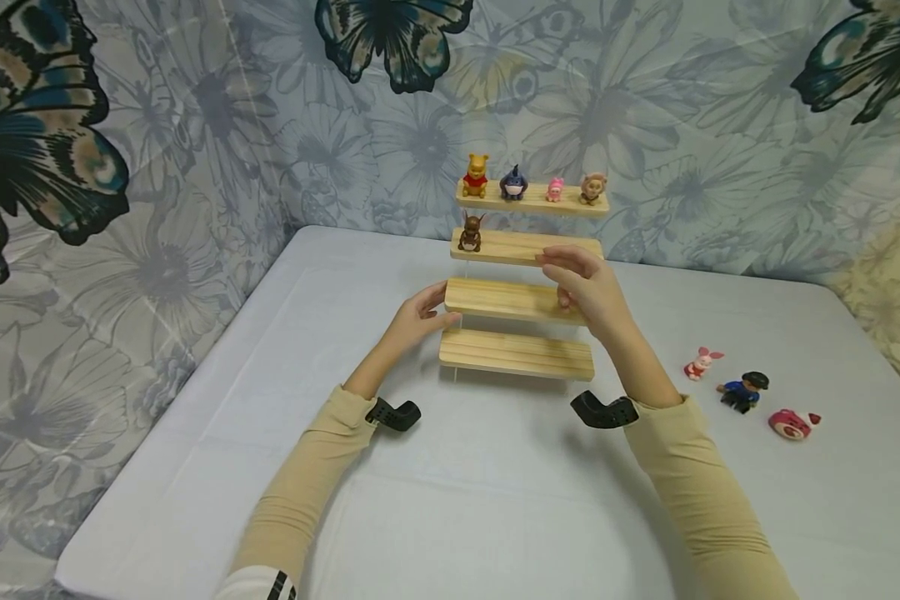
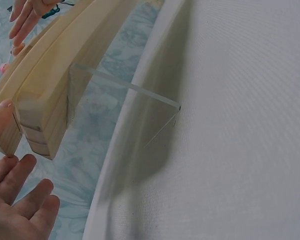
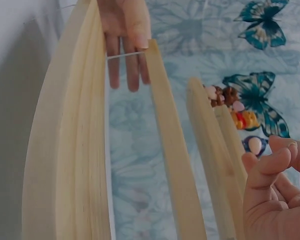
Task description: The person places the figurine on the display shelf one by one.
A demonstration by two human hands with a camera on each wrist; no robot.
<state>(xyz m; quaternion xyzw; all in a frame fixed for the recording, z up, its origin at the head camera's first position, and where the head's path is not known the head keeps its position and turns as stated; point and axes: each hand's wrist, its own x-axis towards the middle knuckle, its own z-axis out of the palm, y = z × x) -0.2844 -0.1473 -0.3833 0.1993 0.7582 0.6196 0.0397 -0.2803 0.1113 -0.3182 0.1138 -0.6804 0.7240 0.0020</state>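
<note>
A wooden shelf stand with several tiers stands on the table. My left hand (image 1: 417, 319) grips the left end of the second tier from the bottom (image 1: 506, 298), its thumb on the near edge. The left wrist view shows the fingers of my left hand (image 2: 20, 200) loosely bent by that end. My right hand (image 1: 592, 292) is over the right end of the third tier (image 1: 521, 247), fingers partly bent. Nothing shows between its fingers in the right wrist view, where the hand (image 3: 277, 187) is cut off. A brown figurine (image 1: 470, 234) sits at that tier's left end.
On the top tier (image 1: 536, 200) stand a yellow bear (image 1: 476, 177), a blue donkey (image 1: 513, 183), a pink figurine (image 1: 554, 190) and a tan figurine (image 1: 592, 188). Right on the table lie a piglet (image 1: 702, 363), a blue-clad toy man (image 1: 742, 392) and a pink bear-faced toy (image 1: 793, 424).
</note>
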